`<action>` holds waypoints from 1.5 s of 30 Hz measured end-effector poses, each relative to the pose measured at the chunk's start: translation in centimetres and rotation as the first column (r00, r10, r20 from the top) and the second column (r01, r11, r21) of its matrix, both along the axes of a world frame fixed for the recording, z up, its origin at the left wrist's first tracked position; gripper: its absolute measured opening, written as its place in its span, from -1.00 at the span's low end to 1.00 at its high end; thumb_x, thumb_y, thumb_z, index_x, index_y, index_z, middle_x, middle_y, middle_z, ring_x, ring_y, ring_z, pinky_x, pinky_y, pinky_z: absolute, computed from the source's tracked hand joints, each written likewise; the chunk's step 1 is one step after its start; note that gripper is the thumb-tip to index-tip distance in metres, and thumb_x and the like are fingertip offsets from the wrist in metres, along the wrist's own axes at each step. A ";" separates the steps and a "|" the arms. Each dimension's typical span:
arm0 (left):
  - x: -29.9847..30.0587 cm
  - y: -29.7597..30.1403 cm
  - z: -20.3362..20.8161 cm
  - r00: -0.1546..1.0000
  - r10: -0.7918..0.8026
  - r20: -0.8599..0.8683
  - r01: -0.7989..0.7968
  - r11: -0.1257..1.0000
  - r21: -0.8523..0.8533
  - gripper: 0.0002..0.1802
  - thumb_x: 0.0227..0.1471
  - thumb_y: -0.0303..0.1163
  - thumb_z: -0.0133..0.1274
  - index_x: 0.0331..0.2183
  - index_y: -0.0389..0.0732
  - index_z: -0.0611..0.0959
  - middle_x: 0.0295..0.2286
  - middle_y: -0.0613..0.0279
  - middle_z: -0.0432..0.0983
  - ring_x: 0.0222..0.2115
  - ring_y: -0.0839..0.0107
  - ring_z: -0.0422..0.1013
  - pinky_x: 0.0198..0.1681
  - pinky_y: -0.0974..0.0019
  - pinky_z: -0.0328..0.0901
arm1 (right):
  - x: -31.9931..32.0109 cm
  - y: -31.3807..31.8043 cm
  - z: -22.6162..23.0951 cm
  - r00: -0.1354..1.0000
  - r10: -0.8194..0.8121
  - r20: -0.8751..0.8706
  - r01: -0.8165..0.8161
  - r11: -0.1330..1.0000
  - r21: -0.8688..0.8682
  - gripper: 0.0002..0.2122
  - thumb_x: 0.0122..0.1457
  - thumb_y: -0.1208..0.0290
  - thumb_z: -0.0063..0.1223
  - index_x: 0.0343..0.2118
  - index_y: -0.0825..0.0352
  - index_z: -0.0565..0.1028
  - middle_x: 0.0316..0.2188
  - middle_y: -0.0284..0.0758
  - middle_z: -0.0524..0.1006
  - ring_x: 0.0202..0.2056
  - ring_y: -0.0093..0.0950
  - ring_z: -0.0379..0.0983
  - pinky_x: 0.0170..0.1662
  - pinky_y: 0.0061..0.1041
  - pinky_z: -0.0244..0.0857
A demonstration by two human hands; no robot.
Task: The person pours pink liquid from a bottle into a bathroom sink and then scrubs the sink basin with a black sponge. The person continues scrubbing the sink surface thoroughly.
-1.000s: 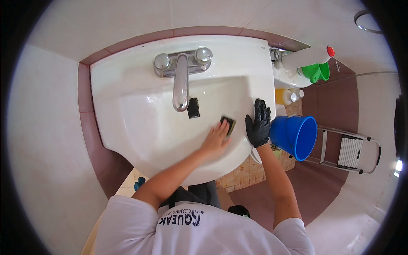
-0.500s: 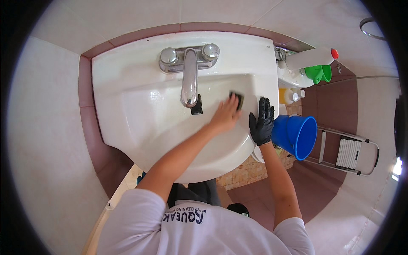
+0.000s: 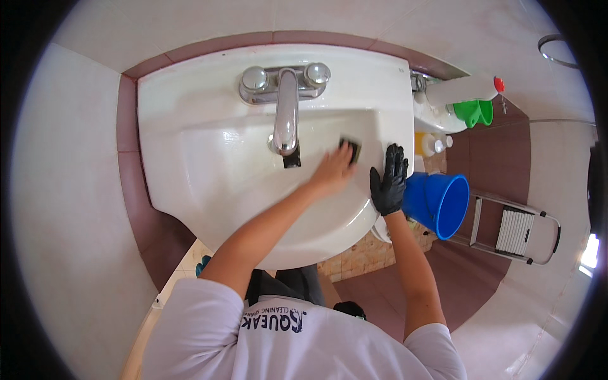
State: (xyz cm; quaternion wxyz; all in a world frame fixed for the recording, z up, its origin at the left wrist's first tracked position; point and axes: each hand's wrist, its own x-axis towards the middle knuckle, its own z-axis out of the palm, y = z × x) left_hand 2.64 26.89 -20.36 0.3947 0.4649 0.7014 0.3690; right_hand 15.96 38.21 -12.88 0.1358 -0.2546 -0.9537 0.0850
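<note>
My bare left hand point(image 3: 334, 170) is inside the basin of the white sink point(image 3: 218, 183). Its fingertips press a small dark scouring sponge point(image 3: 349, 152) against the basin's right slope; the hand is slightly blurred. My right hand point(image 3: 390, 182), in a black glove, lies flat on the sink's right rim with fingers stretched out and nothing held. Between the taps, the chrome faucet point(image 3: 287, 111) reaches over the basin. A black rectangular piece point(image 3: 292, 158) shows below the spout; I cannot tell what it is.
A blue bucket point(image 3: 451, 206) stands right of the sink, close to my gloved hand. Beyond it is a folding step stool point(image 3: 514, 231). Back right are a white bottle with a red cap point(image 3: 465, 90), a green scoop-like container point(image 3: 475, 113) and a yellow bottle point(image 3: 425, 144).
My left hand and the sponge have shifted only slightly on the basin's right slope. The gloved hand stays on the rim. The whole view has moved a little.
</note>
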 end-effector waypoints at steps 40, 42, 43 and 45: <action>2.1 -2.6 1.8 0.995 -0.066 -0.074 0.062 0.997 -0.045 -0.18 0.12 0.08 -0.24 0.20 -0.34 0.06 0.23 -0.09 -0.18 0.25 0.03 -0.18 0.26 -0.02 -0.27 | 0.1 0.0 0.4 0.999 0.012 -0.034 -0.011 1.000 0.008 -0.37 0.07 0.37 0.03 0.21 0.38 0.08 0.18 -0.04 0.15 0.23 -0.08 -0.01 0.23 -0.05 -0.18; -2.1 1.7 1.7 0.982 0.054 -0.179 -0.064 0.997 -0.051 -0.20 0.15 0.07 -0.31 0.19 -0.36 0.06 0.23 -0.08 -0.17 0.25 0.08 -0.19 0.27 0.00 -0.27 | -0.5 -0.2 0.5 0.998 0.039 -0.048 -0.038 0.999 0.014 -0.36 0.06 0.38 0.04 0.21 0.38 0.08 0.18 -0.04 0.15 0.23 -0.07 -0.01 0.22 -0.05 -0.17; -1.6 1.6 1.5 0.991 0.023 -0.129 -0.031 0.998 -0.063 -0.20 0.15 0.08 -0.31 0.19 -0.36 0.06 0.23 -0.08 -0.18 0.25 0.09 -0.19 0.26 0.00 -0.27 | -0.2 -0.1 0.3 0.998 0.037 -0.050 -0.036 0.999 0.019 -0.36 0.06 0.38 0.04 0.21 0.38 0.08 0.18 -0.05 0.15 0.22 -0.07 0.00 0.22 -0.05 -0.17; -0.2 0.3 1.3 0.999 -0.034 -0.028 0.031 0.996 -0.082 -0.18 0.15 0.09 -0.30 0.19 -0.36 0.06 0.23 -0.08 -0.19 0.25 0.10 -0.18 0.26 -0.01 -0.27 | 0.2 0.0 0.0 0.998 0.038 -0.057 -0.036 0.999 0.031 -0.36 0.07 0.37 0.04 0.21 0.38 0.07 0.19 -0.05 0.15 0.22 -0.07 0.01 0.22 -0.05 -0.17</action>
